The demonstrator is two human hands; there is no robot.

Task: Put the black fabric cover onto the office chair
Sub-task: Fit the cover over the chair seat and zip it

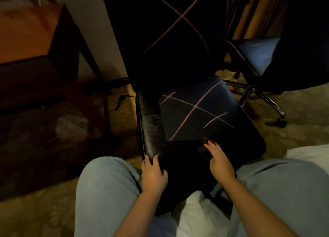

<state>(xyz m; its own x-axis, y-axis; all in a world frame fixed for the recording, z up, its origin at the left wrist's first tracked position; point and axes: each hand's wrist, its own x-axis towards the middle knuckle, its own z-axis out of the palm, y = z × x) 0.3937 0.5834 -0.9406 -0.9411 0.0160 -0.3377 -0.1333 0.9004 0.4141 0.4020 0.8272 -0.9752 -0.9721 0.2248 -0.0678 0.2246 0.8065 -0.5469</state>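
Chair (pixel 149 122) stands directly in front of a seated person, between knees in pale jeans (pixel 106 192). Cover (pixel 195 112), a smooth black fabric crossed by thin pink lines, lies over most of the seat, stretched flat with one straight edge. A strip along the seat's left side shows bare: worn, glossy, cracked leather-like surface with a rounded rim. Backrest is dark with the same pink crossing lines. Left hand (pixel 154 174) grips the chair's front left corner, fingers (pixel 147 161) curled over the rim. Right hand (pixel 219 162) rests on bunched dark fabric at the cover's front edge, its fingers spread; pinching or only pressing, cannot tell. Wooden desk (pixel 23 40) is at left, with a crumpled clear bag (pixel 71 126) on the patterned carpet (pixel 293 129) below it. Second chair (pixel 256 55) at right has a chrome star base.
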